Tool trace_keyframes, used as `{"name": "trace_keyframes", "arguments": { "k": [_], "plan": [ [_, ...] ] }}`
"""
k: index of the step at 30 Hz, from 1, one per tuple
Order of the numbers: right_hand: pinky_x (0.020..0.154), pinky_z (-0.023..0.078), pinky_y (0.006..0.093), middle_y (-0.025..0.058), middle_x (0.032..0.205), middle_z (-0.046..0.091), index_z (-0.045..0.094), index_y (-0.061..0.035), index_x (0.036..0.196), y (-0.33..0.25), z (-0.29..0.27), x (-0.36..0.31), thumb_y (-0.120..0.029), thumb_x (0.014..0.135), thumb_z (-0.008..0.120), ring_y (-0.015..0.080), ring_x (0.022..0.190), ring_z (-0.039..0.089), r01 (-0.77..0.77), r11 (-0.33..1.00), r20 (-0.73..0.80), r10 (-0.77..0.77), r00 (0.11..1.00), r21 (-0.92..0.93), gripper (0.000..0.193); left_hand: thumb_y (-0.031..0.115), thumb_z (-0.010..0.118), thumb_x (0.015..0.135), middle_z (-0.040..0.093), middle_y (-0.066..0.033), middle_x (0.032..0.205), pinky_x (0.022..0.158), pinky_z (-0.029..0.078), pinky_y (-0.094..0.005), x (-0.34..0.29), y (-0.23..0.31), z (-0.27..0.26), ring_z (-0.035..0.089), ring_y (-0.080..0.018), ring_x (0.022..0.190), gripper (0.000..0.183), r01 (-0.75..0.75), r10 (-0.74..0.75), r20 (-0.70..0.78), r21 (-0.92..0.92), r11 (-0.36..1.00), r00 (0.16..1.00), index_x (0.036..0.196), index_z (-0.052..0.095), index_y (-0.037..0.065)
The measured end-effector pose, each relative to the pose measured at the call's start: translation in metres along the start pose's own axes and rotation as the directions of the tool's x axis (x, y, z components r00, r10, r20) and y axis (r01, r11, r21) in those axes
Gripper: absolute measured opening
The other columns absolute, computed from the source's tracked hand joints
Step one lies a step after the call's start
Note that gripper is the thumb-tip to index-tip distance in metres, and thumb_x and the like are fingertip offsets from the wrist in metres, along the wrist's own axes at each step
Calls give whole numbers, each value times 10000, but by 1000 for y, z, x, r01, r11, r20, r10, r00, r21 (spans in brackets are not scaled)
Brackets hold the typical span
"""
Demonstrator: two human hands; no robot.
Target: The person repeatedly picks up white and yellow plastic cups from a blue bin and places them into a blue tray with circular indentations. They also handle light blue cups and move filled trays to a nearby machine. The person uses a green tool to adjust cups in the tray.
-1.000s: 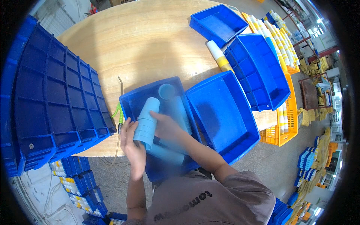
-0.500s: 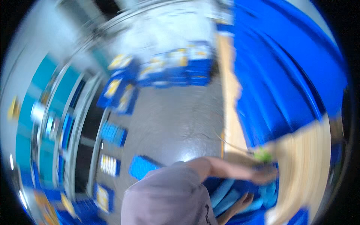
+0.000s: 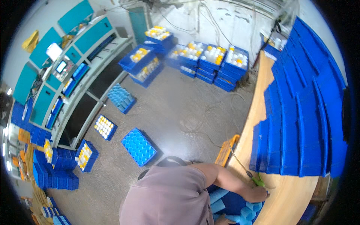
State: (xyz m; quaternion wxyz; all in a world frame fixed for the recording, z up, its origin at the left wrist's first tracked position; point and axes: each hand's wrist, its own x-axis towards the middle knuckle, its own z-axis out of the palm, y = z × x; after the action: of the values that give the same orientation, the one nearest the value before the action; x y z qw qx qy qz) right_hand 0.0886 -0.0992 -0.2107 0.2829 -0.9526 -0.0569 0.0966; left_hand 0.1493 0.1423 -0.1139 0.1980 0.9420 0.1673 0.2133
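Note:
My left arm reaches across from my mauve-grey shirt, and my left hand (image 3: 257,194) is closed at the corner of a blue bin (image 3: 235,199), its fingers curled at the rim. Right beside that hand, on the wooden bench, lies a green tool (image 3: 258,180) with a cable. Light blue cups (image 3: 247,213) lie in the bin, several of them tumbled at its right side. Cut off by the lower edge, my right hand (image 3: 225,221) is among the cups; its grip is mostly hidden.
Overlapping blue bins (image 3: 296,131) cover much of the wooden bench (image 3: 288,191). An orange frame (image 3: 227,150) leans by its edge. On the floor stands a bin of blue cups (image 3: 138,147). Stacked bins with white and yellow pieces (image 3: 213,56) line the wall; teal workstations (image 3: 48,93) stand left.
The view has swung, bringing more of the left workstations and floor bins into sight, and is sharper now. My right hand is lower in the picture; my left stays by the bin's corner.

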Motion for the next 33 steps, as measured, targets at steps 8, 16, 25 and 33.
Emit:
{"name": "trace_keyframes", "arguments": {
  "k": [8, 16, 25, 33],
  "plan": [
    [1138, 352, 406, 231, 1509, 426, 282, 19, 1561, -69, -112, -81, -242, 894, 705, 331, 1338, 461, -248, 891, 247, 161, 956, 380, 832, 86, 522, 882, 648, -212, 830, 753, 494, -514, -35, -1, -101, 633, -407, 828, 148, -180, 216, 37, -426, 887, 976, 890, 650, 11],
    [1090, 391, 388, 256, 1458, 455, 256, 40, 1563, -84, -149, -140, -326, 895, 686, 316, 1302, 495, -262, 700, -77, 412, 908, 665, 875, -11, 643, 835, 710, -225, 1037, 842, 539, -475, -50, 64, -56, 679, -421, 970, 267, -49, 336, 372, -605, 795, 865, 1071, 750, 55],
    [1148, 328, 393, 176, 1538, 408, 267, -25, 1583, -70, -142, -169, -332, 987, 637, 288, 1397, 408, -352, 334, 193, 426, 884, 875, 765, 105, 641, 918, 712, -252, 1014, 838, 527, -469, -30, 18, -37, 674, -433, 958, 239, 69, 282, 634, -470, 880, 720, 1104, 716, -25],
    [936, 513, 379, 123, 1245, 628, 532, -49, 1382, -153, -96, -116, -442, 1045, 505, 231, 1090, 627, -485, -402, 598, 228, 769, 777, 519, 135, 841, 766, 253, -230, 1641, 1161, 367, -448, -70, -1, -159, 345, -360, 1476, 1046, 34, 662, 704, -692, 721, 258, 1603, 219, 54]
  ]
}}
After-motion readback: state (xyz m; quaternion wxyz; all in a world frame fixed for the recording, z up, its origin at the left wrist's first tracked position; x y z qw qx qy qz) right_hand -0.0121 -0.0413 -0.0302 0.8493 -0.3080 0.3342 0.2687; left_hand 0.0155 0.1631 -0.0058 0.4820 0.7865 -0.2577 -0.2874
